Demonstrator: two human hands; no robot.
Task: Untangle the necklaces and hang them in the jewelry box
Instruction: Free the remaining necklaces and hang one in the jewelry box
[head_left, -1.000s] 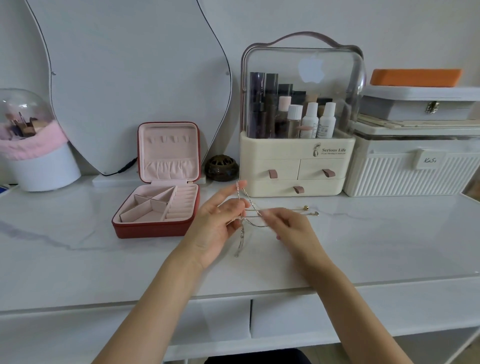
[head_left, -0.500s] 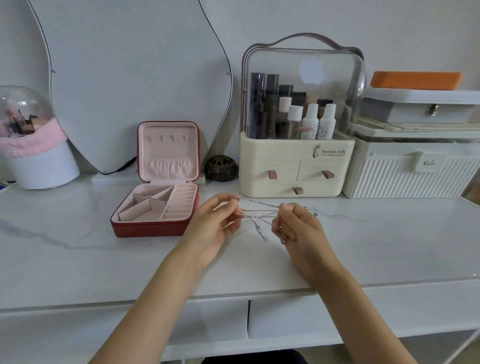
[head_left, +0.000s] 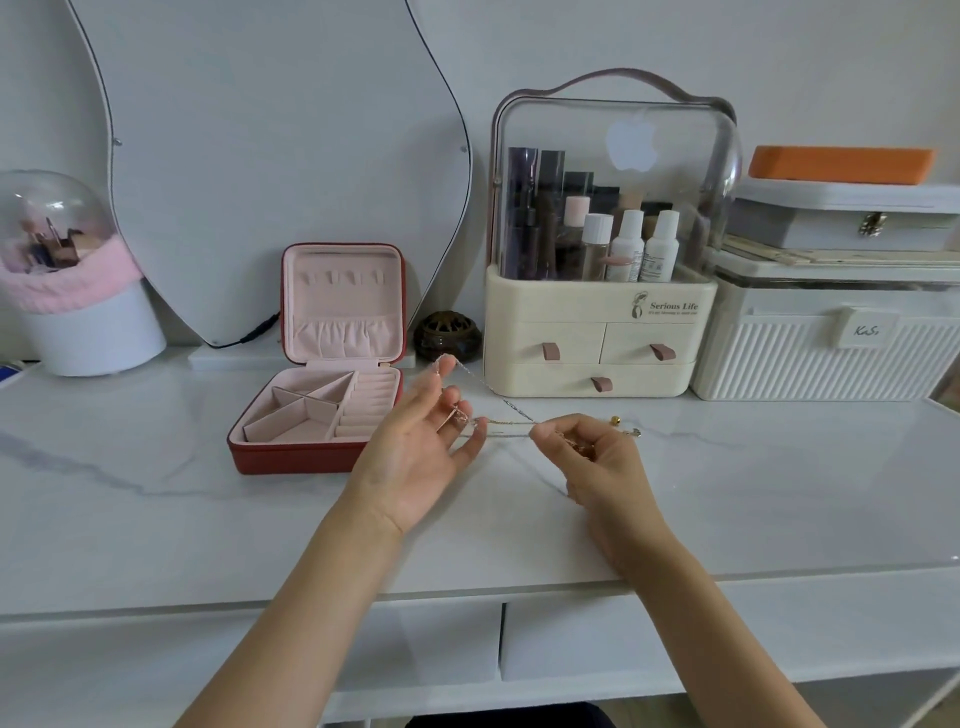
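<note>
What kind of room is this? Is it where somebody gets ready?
Probably a dressing table in a bedroom. A curvy white-backed mirror leans on the wall, a cream plastic organiser with a clear lid holds bottles, and an open red jewelry box with pink lining sits on the white marble-look tabletop.

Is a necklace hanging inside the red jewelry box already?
No, the hooks in the open jewelry box lid are bare; both hands hold the necklaces.
</note>
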